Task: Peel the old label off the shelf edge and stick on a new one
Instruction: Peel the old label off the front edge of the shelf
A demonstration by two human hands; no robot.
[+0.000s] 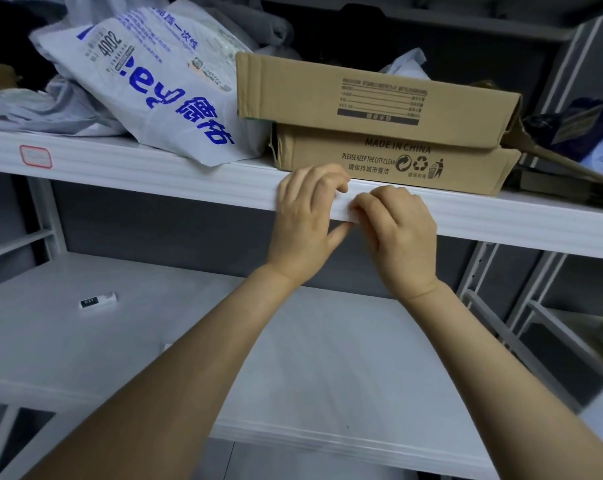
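On the lower shelf (293, 358) a small tube (98, 300) is lying alone. Above it, the left hand (305, 220) and right hand (402, 233) are pressing side by side against the shelf edge (189, 183), fingers curled; whether either grip is pinching a label is hidden. A red-bordered label (36, 156) is sticking to the edge far left. Behind, two closed boxes (379, 133) are sitting stacked beside a bag (147, 88).

Storeroom or parcel stockroom. Evidence: white metal shelving (126, 166) on slotted uprights (480, 268); courier mailer bags (147, 81) printed in blue, heaped on the upper shelf; two stacked cardboard cartons (379, 133) marked "MADE IN CHINA"; red-bordered label (35, 156) on the shelf edge.
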